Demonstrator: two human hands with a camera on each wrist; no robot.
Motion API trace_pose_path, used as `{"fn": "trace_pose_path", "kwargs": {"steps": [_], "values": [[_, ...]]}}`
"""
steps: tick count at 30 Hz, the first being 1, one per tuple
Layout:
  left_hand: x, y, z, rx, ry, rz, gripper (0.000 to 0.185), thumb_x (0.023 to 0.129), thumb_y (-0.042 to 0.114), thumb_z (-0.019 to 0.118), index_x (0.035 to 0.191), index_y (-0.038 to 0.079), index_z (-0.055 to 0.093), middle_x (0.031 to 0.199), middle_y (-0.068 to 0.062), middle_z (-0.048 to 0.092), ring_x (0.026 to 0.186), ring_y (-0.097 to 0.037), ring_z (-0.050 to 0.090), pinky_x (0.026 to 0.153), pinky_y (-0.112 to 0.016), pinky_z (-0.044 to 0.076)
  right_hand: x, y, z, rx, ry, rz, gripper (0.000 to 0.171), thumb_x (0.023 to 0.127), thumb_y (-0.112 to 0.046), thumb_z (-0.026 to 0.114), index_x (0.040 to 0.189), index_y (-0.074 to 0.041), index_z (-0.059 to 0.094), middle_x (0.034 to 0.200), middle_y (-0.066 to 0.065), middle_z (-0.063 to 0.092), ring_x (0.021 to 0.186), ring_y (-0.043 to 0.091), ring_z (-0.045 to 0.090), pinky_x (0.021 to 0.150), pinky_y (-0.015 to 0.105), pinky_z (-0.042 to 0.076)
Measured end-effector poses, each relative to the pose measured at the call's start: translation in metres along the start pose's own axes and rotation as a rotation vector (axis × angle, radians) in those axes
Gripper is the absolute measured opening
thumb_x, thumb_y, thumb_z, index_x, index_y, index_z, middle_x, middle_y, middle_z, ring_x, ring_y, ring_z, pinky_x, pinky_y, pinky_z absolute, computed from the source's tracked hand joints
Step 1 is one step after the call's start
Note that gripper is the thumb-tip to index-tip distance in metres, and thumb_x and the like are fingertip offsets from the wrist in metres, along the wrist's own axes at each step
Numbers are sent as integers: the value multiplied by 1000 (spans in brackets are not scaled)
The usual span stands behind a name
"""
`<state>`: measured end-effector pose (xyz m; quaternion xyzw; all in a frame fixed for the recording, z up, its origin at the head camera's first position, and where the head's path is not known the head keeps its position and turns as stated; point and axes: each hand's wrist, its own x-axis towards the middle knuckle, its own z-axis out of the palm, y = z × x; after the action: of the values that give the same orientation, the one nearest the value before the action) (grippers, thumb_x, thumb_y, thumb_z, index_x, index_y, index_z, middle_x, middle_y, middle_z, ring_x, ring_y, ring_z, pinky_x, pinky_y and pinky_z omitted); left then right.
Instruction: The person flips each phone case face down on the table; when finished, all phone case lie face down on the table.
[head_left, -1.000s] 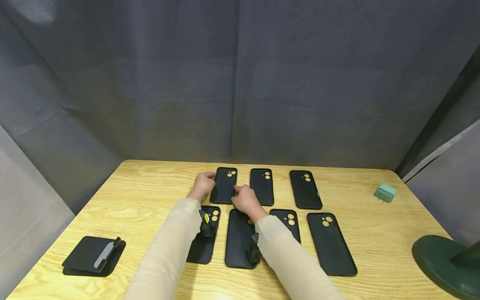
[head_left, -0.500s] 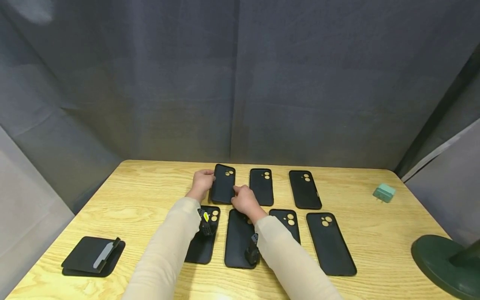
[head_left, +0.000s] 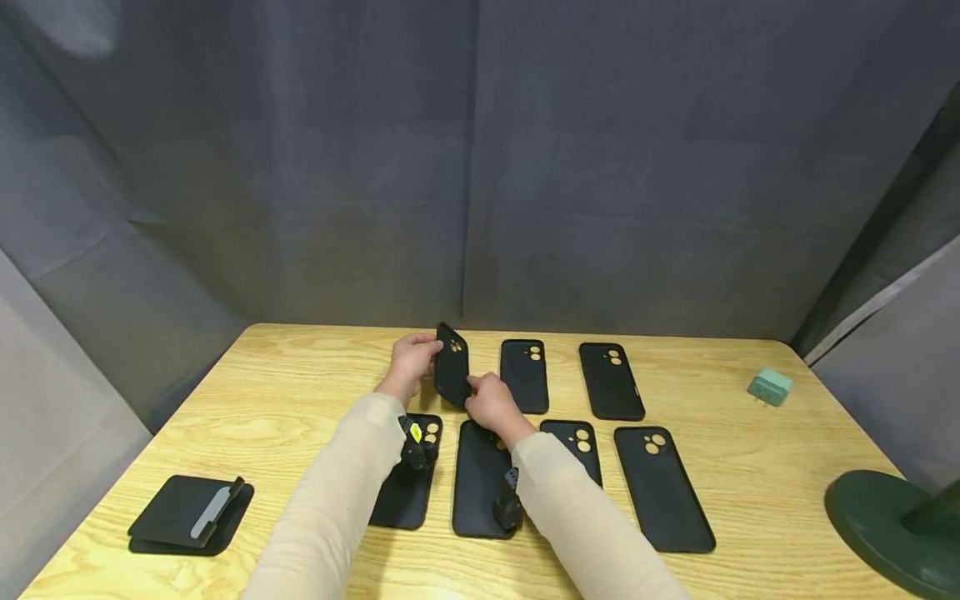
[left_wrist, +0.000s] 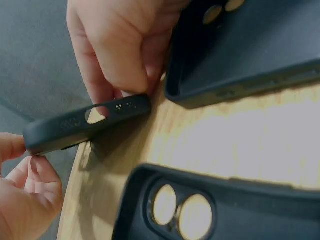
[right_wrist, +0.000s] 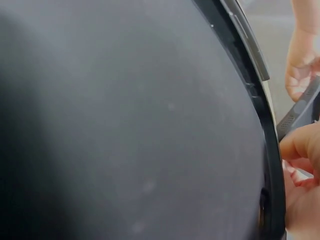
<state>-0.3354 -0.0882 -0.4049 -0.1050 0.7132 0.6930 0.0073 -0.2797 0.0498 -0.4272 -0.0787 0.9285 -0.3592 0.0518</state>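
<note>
A black phone case (head_left: 452, 371), with two camera holes in its upper part, stands tilted up off the table between my hands. My left hand (head_left: 410, 363) pinches its raised upper left edge, thumb and fingers on the corner in the left wrist view. My right hand (head_left: 493, 402) holds it at the lower right; in the left wrist view that hand's fingers (left_wrist: 100, 90) meet the case's slotted end (left_wrist: 95, 117). Beneath my wrists lie more black cases, one under the left (head_left: 401, 500) and one under the right (head_left: 476, 492). In the right wrist view a case (right_wrist: 150, 120) fills most of the picture.
Two cases (head_left: 524, 377) (head_left: 611, 382) lie flat at the back. More lie at front right, a small one (head_left: 577, 437) partly under my sleeve and another (head_left: 663, 492). Far left is a folded black panel (head_left: 187, 512); right, a green plug adapter (head_left: 770, 387) and dark green round base (head_left: 877, 525).
The case between my hands lay flat a second ago; its left side has since risen and turned toward the right. My left hand has lifted slightly with it, while the right hand has barely moved.
</note>
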Motion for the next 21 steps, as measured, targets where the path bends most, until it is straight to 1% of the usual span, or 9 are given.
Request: {"fn": "trace_pose_path", "kwargs": {"steps": [2, 4, 9, 11, 12, 14, 16, 18, 21], "values": [[-1, 2, 3, -3, -8, 12, 26, 87, 3, 59, 110, -7, 59, 83, -6, 58, 69, -13, 54, 57, -21, 44, 1, 1, -1, -12, -4, -19, 44, 87, -2, 54, 131, 4, 49, 95, 19, 60, 77, 25, 55, 63, 29, 40], [-1, 5, 5, 10, -16, 22, 25, 86, 3, 60, 109, -7, 60, 81, -5, 58, 67, -13, 53, 57, -21, 43, 2, 2, -2, -19, -4, -30, 44, 87, -2, 55, 130, 3, 50, 89, 15, 61, 74, 23, 54, 62, 28, 39], [-2, 9, 12, 50, -39, 23, 24, 86, 4, 60, 108, -7, 60, 77, -3, 56, 60, -9, 48, 57, -23, 41, 4, 4, -5, -42, 2, -54, 41, 85, -2, 58, 126, 2, 55, 78, 5, 57, 67, 17, 49, 60, 26, 37], [-2, 10, 15, 52, -47, 16, 25, 86, 3, 60, 109, -7, 60, 75, -2, 55, 58, -8, 47, 56, -23, 41, 4, 5, -5, -45, 5, -64, 40, 85, -1, 58, 124, 1, 57, 73, 5, 55, 65, 17, 48, 60, 26, 37], [-2, 10, 17, 53, -50, 14, 25, 86, 3, 60, 109, -7, 60, 75, -2, 54, 57, -8, 46, 55, -23, 40, 3, 5, -6, -28, 4, -56, 40, 85, -1, 57, 125, 1, 57, 73, 6, 55, 65, 18, 48, 60, 26, 37], [-3, 11, 19, 48, -54, 6, 26, 86, 3, 60, 110, -7, 59, 75, -3, 54, 56, -8, 46, 55, -23, 40, 2, 5, -7, 29, 6, -25, 40, 86, -2, 55, 126, -1, 56, 80, 7, 59, 70, 19, 51, 61, 27, 38], [-3, 11, 21, 53, -58, 0, 26, 86, 3, 60, 111, -6, 58, 77, -3, 54, 57, -9, 46, 56, -23, 40, 0, 4, -7, 117, 23, 22, 40, 87, -3, 52, 127, -2, 55, 96, 11, 64, 80, 22, 55, 66, 28, 41], [-3, 12, 22, 63, -62, -5, 28, 87, 4, 60, 113, -6, 58, 80, -4, 54, 58, -9, 46, 57, -24, 41, -1, 2, -7, 224, 43, 83, 40, 89, -5, 50, 129, -3, 54, 109, 13, 63, 88, 23, 56, 70, 30, 43], [-3, 12, 23, 82, -65, -9, 28, 87, 5, 60, 114, -4, 58, 82, -4, 54, 60, -10, 46, 61, -26, 42, -3, -2, -7, 415, 81, 155, 39, 93, -11, 48, 131, -3, 52, 112, 15, 63, 92, 21, 61, 77, 32, 49]]}}
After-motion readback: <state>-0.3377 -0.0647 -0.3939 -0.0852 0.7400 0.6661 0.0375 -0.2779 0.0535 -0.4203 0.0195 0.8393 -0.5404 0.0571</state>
